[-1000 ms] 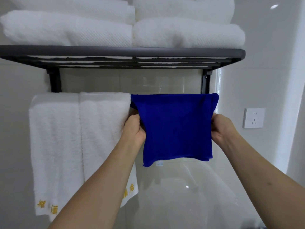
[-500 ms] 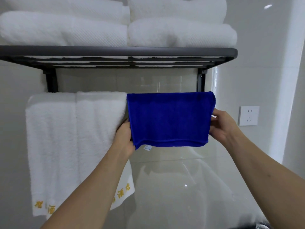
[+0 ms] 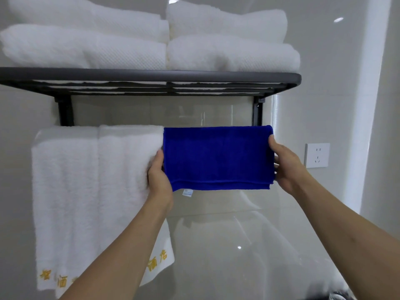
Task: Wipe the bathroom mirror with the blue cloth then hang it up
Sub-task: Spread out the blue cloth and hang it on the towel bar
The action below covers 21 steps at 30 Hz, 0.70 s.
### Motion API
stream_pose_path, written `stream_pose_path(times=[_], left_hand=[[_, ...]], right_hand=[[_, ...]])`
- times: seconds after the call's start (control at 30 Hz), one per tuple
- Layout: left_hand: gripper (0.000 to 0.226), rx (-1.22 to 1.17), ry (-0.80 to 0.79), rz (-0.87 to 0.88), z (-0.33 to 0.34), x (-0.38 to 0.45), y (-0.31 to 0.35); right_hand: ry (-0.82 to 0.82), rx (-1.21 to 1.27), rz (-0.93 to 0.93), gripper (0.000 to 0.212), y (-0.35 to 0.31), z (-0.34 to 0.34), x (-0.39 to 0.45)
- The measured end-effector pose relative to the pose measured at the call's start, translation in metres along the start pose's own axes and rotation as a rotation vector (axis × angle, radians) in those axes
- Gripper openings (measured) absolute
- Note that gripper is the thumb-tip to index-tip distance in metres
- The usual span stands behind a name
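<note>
The blue cloth (image 3: 217, 156) hangs folded over the lower rail of a wall-mounted rack, at the rail's right end. Its top fold lies level along the rail; its two bottom hems hang nearly even, one just above the other. A small white label (image 3: 187, 192) protrudes below the lower left corner.

The left hand (image 3: 159, 180) is at the cloth's left edge. Its thumb points upward along that edge and the remaining fingers are hidden behind the fabric, so the grip reads as a pinch on the lower left portion of the cloth. The right hand (image 3: 284, 167) is at the cloth's right edge. Its thumb lies on the front face near the upper right corner and the fingers curl round behind the edge, so this grip also pinches the cloth. Both forearms reach up from the bottom of the view.

Touching the cloth's left edge, two white towels (image 3: 86, 180) hang over the same rail and reach much lower than the cloth. Yellow embroidered characters (image 3: 157, 260) mark their lower hems.

Above the rail, the black rack shelf (image 3: 151, 75) carries four folded white towels (image 3: 151, 40), stacked two high in two piles side by side. Two black brackets (image 3: 65, 111) join the shelf to the rail at left and right.

On the wall to the right of the right hand is a white power socket (image 3: 317, 155). The wall behind is glossy light tile (image 3: 216, 245) with reflections.
</note>
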<state>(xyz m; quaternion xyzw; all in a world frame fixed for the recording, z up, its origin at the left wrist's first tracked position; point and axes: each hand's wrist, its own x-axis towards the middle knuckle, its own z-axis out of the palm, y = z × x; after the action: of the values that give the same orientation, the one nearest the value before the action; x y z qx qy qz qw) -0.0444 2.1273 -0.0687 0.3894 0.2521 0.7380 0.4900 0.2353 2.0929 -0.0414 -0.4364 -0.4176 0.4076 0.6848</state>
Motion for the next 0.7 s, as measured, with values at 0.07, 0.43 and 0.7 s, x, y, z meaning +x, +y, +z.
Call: stream_pose_path(times=[0.07,0.43,0.7], left_hand=[[0.037,0.137,-0.049,0.096,0.002,-0.001,-0.002],[0.008,0.57,0.07,0.166,-0.006,-0.008,0.003],[0.052,0.675,0.008,0.366,-0.02,-0.029,-0.001]], right_hand=[[0.055,-0.116,-0.077,0.047,-0.002,0.006,0.0],[0.272,-0.058,-0.035,0.017,0.008,-0.001,-0.009],[0.352,-0.336,-0.012,0.039,0.03,0.007,-0.027]])
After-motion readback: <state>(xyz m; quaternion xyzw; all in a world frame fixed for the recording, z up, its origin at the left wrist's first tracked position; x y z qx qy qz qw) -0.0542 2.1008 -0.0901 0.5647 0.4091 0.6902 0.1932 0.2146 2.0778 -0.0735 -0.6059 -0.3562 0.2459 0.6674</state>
